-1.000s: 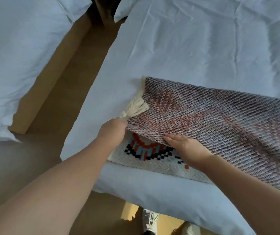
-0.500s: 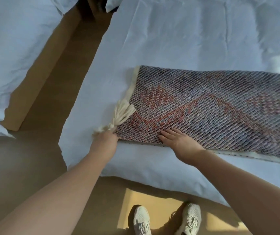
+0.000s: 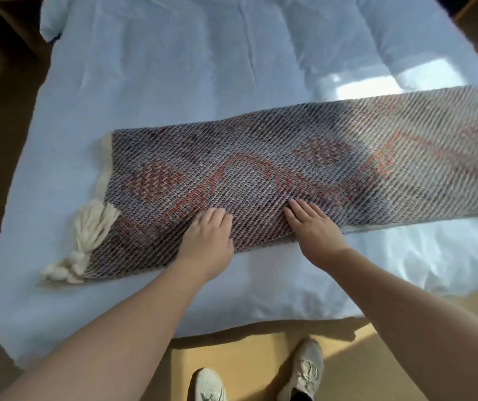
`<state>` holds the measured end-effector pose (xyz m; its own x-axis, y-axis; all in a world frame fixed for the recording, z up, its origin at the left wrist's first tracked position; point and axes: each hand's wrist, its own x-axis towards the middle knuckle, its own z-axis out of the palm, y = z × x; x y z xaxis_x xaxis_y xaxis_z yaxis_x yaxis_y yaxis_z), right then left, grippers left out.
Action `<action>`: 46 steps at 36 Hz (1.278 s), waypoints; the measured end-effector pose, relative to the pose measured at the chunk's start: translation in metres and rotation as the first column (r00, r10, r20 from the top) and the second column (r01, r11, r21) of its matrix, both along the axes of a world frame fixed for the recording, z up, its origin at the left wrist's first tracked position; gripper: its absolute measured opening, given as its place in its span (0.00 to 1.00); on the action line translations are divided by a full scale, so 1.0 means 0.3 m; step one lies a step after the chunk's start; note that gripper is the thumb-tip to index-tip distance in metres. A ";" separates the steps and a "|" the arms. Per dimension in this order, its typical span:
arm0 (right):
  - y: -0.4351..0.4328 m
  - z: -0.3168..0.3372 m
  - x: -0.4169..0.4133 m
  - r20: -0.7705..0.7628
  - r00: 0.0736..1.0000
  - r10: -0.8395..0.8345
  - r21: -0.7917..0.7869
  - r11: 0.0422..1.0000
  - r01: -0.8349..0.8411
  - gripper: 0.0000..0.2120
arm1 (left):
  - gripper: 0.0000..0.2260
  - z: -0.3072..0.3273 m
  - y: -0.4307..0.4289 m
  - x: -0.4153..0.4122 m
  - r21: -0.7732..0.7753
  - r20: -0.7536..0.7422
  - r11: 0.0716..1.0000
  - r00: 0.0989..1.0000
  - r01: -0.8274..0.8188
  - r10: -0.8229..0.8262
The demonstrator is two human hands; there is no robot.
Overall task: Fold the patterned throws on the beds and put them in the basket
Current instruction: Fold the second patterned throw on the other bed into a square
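Patterned throw (image 3: pixel 289 169) lay folded lengthwise across the white bed (image 3: pixel 174 68), as a long strip running from the left part of the mattress out past the right frame edge, with its muted back side up: grey-purple weave with faded red-orange motifs. The right end was motion-blurred and partly in a sunlit patch. A cream tassel (image 3: pixel 93 227) hung off the near-left corner of the throw and lay flat on the sheet, and a cream fringe edge showed along the left short side. Left hand (image 3: pixel 207 241) rested palm down on the near edge of the throw, fingers together and a little bent at the tips, pressing on the fabric and grasping nothing. Right hand (image 3: pixel 316 230) lay just beside it to the right, palm down on the same near edge, fingers straight and slightly spread, flat on the weave with no grip either. The two hands were near each other but not touching. Both bare forearms reached in from the bottom of the frame. The person stood at the foot-side edge of the bed, with two pale sneakers (image 3: pixel 208 386) on the tan floor (image 3: pixel 246 357) below the mattress edge.
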<state>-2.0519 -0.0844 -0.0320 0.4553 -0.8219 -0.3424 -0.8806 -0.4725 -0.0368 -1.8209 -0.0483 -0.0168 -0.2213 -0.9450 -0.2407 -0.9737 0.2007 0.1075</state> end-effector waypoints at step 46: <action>-0.534 -0.073 0.119 0.166 0.978 0.128 -0.038 0.992 -0.123 0.32 | 0.30 -0.153 -0.552 -0.016 0.084 0.120 0.964 0.962 -0.254 0.243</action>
